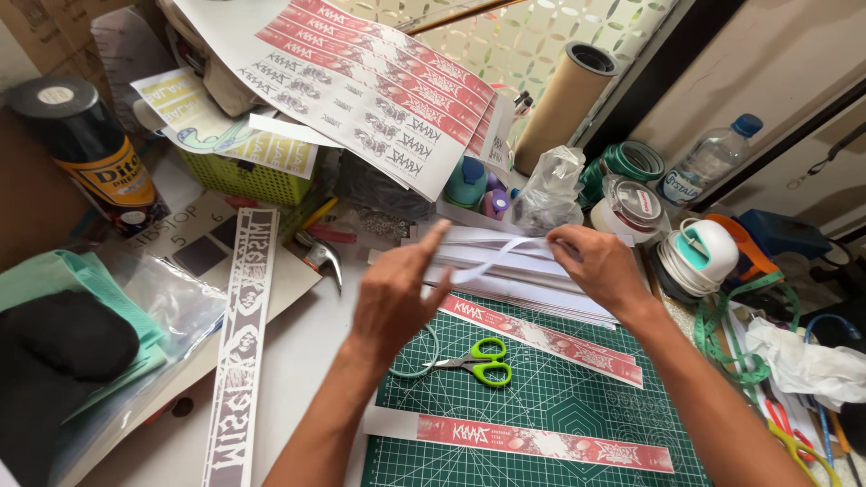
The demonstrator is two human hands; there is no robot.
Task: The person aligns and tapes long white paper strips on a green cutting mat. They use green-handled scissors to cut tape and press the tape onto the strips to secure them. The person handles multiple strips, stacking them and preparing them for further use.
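While 2 red printed strips lie on the green mat, both hands pinch a white strip.

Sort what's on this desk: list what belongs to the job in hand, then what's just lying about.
In hand:
left hand
right hand
white strip
stack of white strips
red printed strips
cutting mat

Lying about:
green scissors
spray can
water bottle
cardboard tube
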